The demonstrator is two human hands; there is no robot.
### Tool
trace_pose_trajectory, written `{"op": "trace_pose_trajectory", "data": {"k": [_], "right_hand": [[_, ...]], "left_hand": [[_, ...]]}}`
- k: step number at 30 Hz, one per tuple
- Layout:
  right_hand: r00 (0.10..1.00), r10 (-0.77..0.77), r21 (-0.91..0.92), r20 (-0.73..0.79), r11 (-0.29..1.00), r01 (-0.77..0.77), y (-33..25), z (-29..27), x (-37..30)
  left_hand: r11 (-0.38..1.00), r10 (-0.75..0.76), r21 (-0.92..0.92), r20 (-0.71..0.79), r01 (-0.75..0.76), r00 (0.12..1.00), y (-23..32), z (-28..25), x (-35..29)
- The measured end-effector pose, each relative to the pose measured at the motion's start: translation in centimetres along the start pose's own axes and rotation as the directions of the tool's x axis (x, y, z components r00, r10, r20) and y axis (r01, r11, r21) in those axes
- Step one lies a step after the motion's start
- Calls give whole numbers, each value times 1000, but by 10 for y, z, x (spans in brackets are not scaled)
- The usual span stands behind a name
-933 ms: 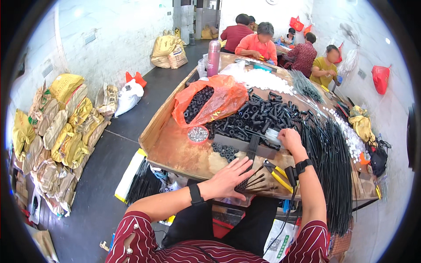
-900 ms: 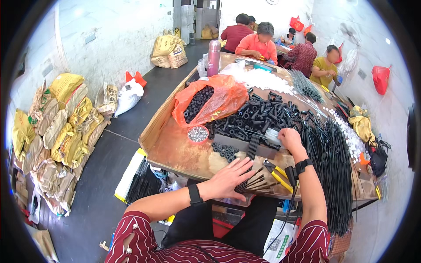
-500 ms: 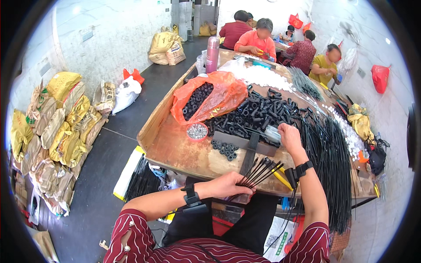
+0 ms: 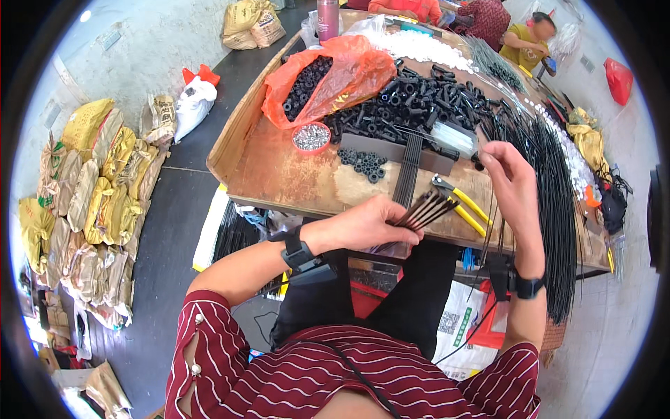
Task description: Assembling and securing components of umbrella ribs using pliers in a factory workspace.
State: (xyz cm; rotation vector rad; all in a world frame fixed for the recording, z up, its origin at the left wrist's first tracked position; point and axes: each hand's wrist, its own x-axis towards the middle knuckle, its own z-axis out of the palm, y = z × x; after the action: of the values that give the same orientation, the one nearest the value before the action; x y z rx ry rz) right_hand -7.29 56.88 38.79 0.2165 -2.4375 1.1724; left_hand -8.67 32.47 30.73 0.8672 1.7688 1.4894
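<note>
"Looking at the left hand (image 4: 377, 222), where are the black rods (image 4: 431, 211)?"

"Its thumb and fingers are closed around the bundle, just over the near edge of the surface (image 4: 262, 171); the ends fan out toward the right, near the yellow-handled pliers (image 4: 470, 211)."

"And the right hand (image 4: 513, 174)?"

"Raised beside the clear packet of pale strips (image 4: 453, 140), fingertips drawn close together. I can't tell what, if anything, they pinch."

"How would you handle the rods well?"

"I'd squeeze firmly enough that none slips, yet lightly enough that the ends can spread and each can be reached singly."

"Anything to watch?"

"The pliers lie close to those ends, so a snag seems possible; I'd lift the bundle a little clear of them. The red bowl of small metal bits (image 4: 311, 138) sits well apart to the left, hardly in the way."
</note>
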Motion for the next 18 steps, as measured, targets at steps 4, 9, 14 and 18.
{"op": "trace_pose_trajectory", "data": {"k": [4, 9, 14, 18], "right_hand": [[993, 114, 101, 15, 988, -115, -36, -24, -37], [971, -215, -111, 102, 968, 226, -54, -18, -47], [970, -226, -113, 94, 965, 236, -54, -13, -40], [968, -237, -107, 78, 964, 244, -53, -11, -37]], "left_hand": [[982, 188, 5, -97, -188, 977, 31, 0, 7], [931, 312, -99, -283, -352, 907, 61, -2, 10], [924, 347, -40, -324, -379, 880, 77, -5, 8], [918, 356, -48, -332, -393, 873, 76, -5, 8]]}}
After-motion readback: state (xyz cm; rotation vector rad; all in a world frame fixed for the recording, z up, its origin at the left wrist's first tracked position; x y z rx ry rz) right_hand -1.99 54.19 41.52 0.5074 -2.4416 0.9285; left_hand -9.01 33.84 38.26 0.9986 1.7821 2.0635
